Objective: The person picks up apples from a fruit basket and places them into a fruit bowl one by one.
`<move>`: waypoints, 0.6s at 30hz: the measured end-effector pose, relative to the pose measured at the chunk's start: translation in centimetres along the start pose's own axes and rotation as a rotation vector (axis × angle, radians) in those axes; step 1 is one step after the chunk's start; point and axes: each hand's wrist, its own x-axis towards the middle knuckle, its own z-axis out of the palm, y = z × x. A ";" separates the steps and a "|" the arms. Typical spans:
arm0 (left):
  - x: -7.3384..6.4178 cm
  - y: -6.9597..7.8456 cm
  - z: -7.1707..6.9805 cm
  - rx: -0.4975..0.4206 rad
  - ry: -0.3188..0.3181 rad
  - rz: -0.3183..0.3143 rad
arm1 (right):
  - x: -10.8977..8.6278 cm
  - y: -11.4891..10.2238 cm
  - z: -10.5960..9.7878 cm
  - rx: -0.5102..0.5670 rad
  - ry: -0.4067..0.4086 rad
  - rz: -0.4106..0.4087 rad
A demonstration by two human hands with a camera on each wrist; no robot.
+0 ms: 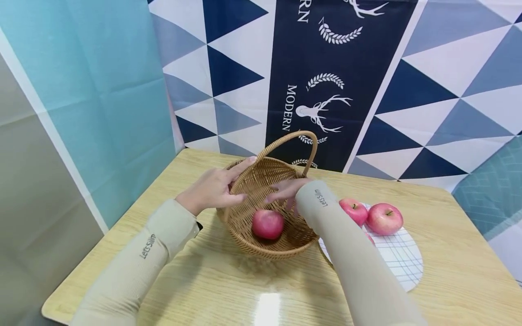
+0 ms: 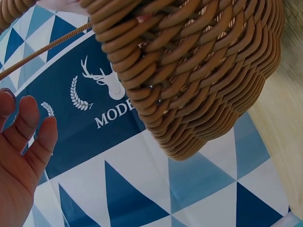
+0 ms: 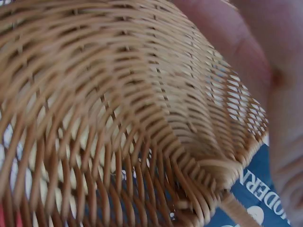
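A wicker basket (image 1: 269, 254) with an arched handle (image 1: 285, 138) stands on the table, one red apple (image 1: 268, 224) inside it. My left hand (image 1: 216, 185) is at the basket's left side by the handle, its fingers extended and its thumb pointing over the opening. In the left wrist view, loosely bent fingers (image 2: 38, 132) show apart from the woven wall. Above the apple, my right hand (image 1: 289, 190) reaches into the basket with nothing held; its fingers are blurred. The right wrist view shows the basket's inner weave close up beside the fingers (image 3: 236, 42).
Right of the basket, a white checked plate (image 1: 401, 258) bears several red apples (image 1: 385, 219), partly hidden by my right forearm. The wooden table (image 1: 220, 290) meets a patterned cloth backdrop (image 1: 240, 81) behind. A pale blue cloth (image 1: 102, 90) hangs on the left.
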 end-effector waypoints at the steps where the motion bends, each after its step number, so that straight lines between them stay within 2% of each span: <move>1: 0.0 0.0 0.0 0.002 0.002 0.002 | 0.2 0.0 0.2 -0.040 0.015 0.005; 5: 0.2 0.1 0.1 0.016 0.015 0.026 | 1.0 -0.2 0.8 -0.310 0.073 0.018; 8: 0.5 0.3 0.4 0.020 0.014 0.043 | 1.1 -0.1 1.2 -0.423 0.111 0.075; 9: 0.6 0.3 0.5 0.018 0.011 0.045 | 1.1 0.0 1.3 -0.426 0.119 0.094; 12: 0.7 0.4 0.8 0.011 0.007 0.043 | 0.6 0.4 2.1 -0.262 0.188 0.191; 18: 0.4 0.2 0.2 -0.013 0.009 0.025 | 1.4 -0.4 2.6 -0.283 0.191 0.173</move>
